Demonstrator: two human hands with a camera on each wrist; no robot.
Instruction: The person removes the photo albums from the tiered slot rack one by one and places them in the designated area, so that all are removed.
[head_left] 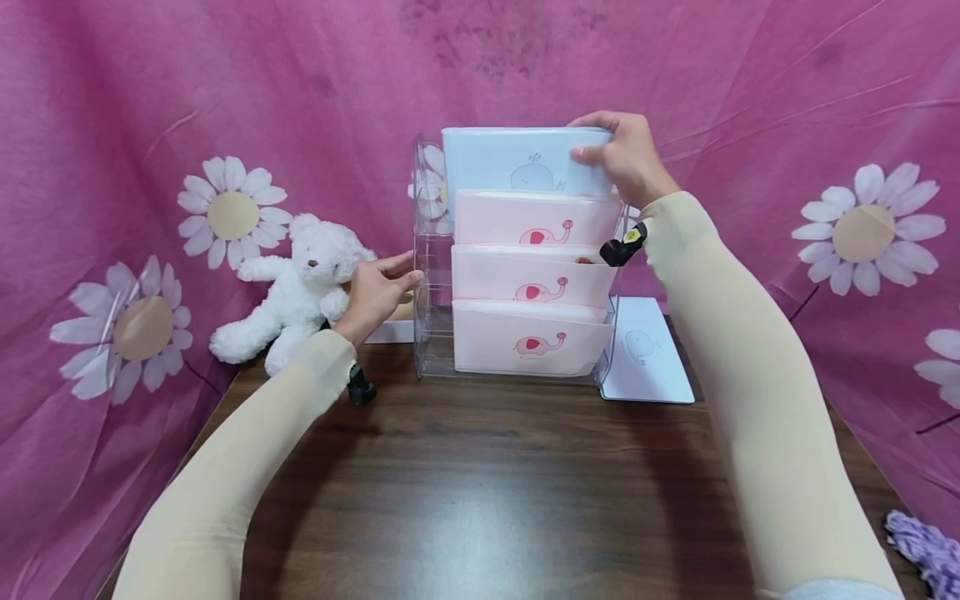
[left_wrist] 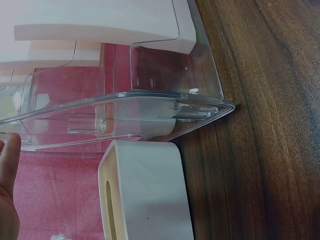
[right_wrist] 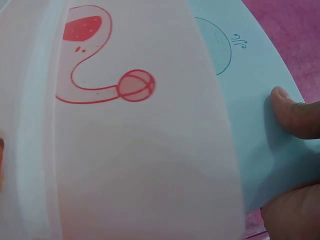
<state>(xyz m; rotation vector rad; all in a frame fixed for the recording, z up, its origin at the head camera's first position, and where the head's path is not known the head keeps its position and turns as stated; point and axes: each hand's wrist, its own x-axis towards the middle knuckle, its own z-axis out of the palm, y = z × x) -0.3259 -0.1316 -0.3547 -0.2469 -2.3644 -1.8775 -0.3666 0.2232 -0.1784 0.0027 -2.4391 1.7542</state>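
Note:
My right hand (head_left: pixel 630 158) pinches the right end of a light blue booklet (head_left: pixel 487 158) with a whale drawing, thumb in front and fingers behind. The booklet stands in the top tier of a clear plastic rack (head_left: pixel 432 333), partly hidden by the pink one before it. Lower tiers hold pink booklets (head_left: pixel 487 337) with red elephant drawings. In the right wrist view the thumb (right_wrist: pixel 290 115) lies flat on the blue cover. My left hand (head_left: pixel 375 292) is at the rack's left side, a straight finger (left_wrist: pixel 9 162) against the clear panel in the left wrist view.
A white teddy bear (head_left: pixel 292 283) sits left of my left hand. Beside the rack's left side stands a white tissue box (left_wrist: pixel 155 195) with a slotted wooden top. Another whale-print booklet (head_left: pixel 645 354) lies right of the rack. Something purple and knitted (head_left: pixel 926 546) is at the right edge.

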